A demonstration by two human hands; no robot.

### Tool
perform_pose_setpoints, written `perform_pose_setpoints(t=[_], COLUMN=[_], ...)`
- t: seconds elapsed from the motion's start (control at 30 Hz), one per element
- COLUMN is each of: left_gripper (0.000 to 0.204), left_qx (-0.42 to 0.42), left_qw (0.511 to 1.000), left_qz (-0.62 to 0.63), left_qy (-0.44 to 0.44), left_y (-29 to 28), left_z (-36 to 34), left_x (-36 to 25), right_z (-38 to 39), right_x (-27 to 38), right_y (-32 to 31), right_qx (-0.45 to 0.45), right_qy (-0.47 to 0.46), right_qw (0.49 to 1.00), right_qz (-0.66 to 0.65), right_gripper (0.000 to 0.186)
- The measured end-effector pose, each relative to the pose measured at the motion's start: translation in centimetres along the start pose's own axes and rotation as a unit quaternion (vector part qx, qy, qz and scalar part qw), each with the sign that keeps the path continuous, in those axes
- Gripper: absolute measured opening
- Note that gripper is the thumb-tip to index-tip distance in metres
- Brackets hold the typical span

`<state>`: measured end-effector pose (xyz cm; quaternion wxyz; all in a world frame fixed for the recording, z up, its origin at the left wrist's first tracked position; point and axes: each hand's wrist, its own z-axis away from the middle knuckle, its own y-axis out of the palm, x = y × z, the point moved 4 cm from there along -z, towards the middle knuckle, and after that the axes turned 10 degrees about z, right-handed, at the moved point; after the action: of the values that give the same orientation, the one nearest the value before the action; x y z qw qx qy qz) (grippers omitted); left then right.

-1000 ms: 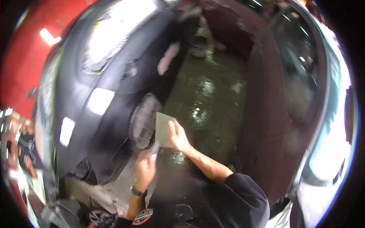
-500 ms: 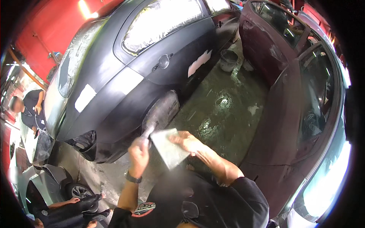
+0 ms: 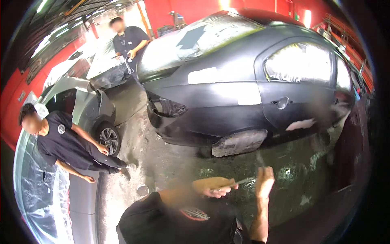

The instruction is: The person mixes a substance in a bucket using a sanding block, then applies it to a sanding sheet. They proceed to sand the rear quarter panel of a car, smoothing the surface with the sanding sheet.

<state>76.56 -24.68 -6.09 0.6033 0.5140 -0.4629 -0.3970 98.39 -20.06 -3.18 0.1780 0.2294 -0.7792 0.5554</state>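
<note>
My left hand [image 3: 215, 188] is closed on a thin grey flat piece [image 3: 243, 181] at the lower centre, seen nearly edge-on. My right hand [image 3: 265, 183] is raised just right of it, fingers closed; a blurred narrow shape rises above them, too unclear to name. Beyond both hands stands a dark car [image 3: 211, 107] with plastic-covered windows, pale patches on its side and a covered rear wheel [image 3: 239, 142].
A person [image 3: 61, 138] in dark clothes stands at left beside a plastic-covered car [image 3: 36, 191]. Another person [image 3: 130, 44] stands behind, near a silver car [image 3: 101, 105]. A maroon car body [image 3: 351, 138] borders the right. A small round container [image 3: 142, 190] lies on the floor.
The view has swung left and up, bringing both people fully into sight and moving the dark car rightward. My hands now sit lower right, and the square sheet no longer shows face-on.
</note>
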Motion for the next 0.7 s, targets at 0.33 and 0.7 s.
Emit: perform_pose_setpoints(t=[0.33,0.7], left_gripper=[0.038,0.032], left_qx=[-0.211,-0.264], left_qw=[0.685,0.677], left_qz=[-0.690,-0.673], left_qy=[0.101,0.140], left_y=[-3.0,-4.1], left_z=[4.7,7.6], left_x=[1.7,5.8], right_z=[-0.3,-1.7], right_x=[-4.3,-3.1], right_y=[1.2,3.2], right_qx=[-0.098,0.000], right_qy=[0.188,0.202], right_qw=[0.910,0.905], right_qz=[-0.355,-0.374], right_gripper=[0.039,0.040])
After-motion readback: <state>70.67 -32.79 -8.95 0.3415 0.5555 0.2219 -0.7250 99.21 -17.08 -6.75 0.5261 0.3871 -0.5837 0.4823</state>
